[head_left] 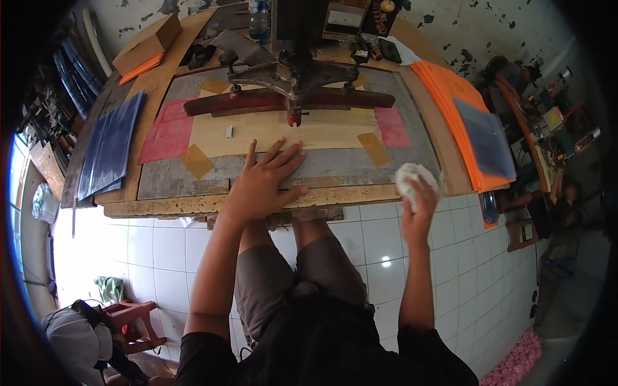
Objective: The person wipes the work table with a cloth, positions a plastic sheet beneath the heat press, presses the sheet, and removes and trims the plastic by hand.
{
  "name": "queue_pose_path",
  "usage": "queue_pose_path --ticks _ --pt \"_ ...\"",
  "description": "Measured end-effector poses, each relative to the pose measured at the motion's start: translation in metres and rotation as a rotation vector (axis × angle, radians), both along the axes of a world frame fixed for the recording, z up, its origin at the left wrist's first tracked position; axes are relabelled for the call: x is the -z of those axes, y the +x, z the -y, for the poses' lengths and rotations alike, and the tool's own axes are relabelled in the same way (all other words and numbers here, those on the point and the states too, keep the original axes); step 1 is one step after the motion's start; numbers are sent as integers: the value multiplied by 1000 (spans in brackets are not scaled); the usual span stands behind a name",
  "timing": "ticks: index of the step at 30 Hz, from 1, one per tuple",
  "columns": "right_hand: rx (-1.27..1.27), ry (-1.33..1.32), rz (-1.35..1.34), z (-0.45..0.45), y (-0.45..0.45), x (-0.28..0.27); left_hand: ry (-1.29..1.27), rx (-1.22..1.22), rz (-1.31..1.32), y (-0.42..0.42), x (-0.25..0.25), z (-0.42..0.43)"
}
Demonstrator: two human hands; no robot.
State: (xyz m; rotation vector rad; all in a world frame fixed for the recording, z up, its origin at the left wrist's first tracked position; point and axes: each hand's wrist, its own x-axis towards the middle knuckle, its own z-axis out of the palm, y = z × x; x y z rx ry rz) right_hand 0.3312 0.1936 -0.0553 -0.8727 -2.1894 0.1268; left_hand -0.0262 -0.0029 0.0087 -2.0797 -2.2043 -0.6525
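My left hand (pixel 267 180) lies flat with fingers spread, its fingertips on the lower edge of a pale yellow sheet (pixel 257 134) and its palm over the grey work plate (pixel 322 168). A white wadded cloth (pixel 417 183) is gripped in my right hand (pixel 420 204) at the table's front right edge. Above the sheet stands a press with a dark red crossbar (pixel 347 100). A small pale piece (pixel 229 132) rests on the sheet to the left of my fingers. Brown tape (pixel 197 161) and pink sheets (pixel 168 130) sit at the sheet's sides.
Dark blue plastic sheets (pixel 112 145) lie at the left. Stacked orange sheets (pixel 450 116) with a clear blue sheet (pixel 484 138) lie at the right. A cardboard box (pixel 148 44) and a water bottle (pixel 259 19) stand at the back. Other people sit at lower left and far right.
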Motion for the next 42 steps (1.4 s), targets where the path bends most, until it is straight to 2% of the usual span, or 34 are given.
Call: queue_pose_path --ticks 4,7,9,10,11,13,14,18,22,24,27,29,31,33,34,36,40,42 --pt "149 -135 26 -34 32 -30 -13 10 13 -1 -1 0" --pt "196 -318 -447 -29 11 -45 -6 34 11 -1 -1 2" --pt "41 -151 -537 6 -31 -69 -14 53 11 -2 -4 3" --pt "-30 -106 -401 21 -45 -67 5 55 8 -2 -5 3" --pt "-234 -32 -276 30 -59 -57 24 59 5 -2 -4 3" --pt "-465 -39 171 64 -91 -58 41 63 1 -1 -3 3" --pt "-441 -16 281 83 -108 -63 40 63 1 -1 -3 4" --pt "-325 -114 213 45 -88 -63 48 73 18 -3 -3 3" --pt "-36 -85 171 -47 -44 -48 62 75 27 -3 -3 1" --pt "128 -147 148 -62 -39 -58 73 74 26 -2 -2 2" --pt "220 -247 194 -53 -61 -77 85 78 13 -1 -5 5" --pt "-84 -174 -49 -36 -93 -75 95 94 16 -1 -5 6" --pt "-339 -1 8 11 -131 -88 90 102 11 0 -6 9" --pt "-542 23 193 36 -146 -78 69 109 -4 2 -9 13" --pt "-527 -85 205 38 -152 -72 86 108 -9 3 -8 14" --pt "-497 -78 163 11 -145 -67 122 102 -13 4 -3 16" --pt "-214 -72 195 -80 -103 -55 102 95 -1 5 -3 16" --pt "-132 -174 135 -109 -84 -57 114 97 -10 5 -2 15"
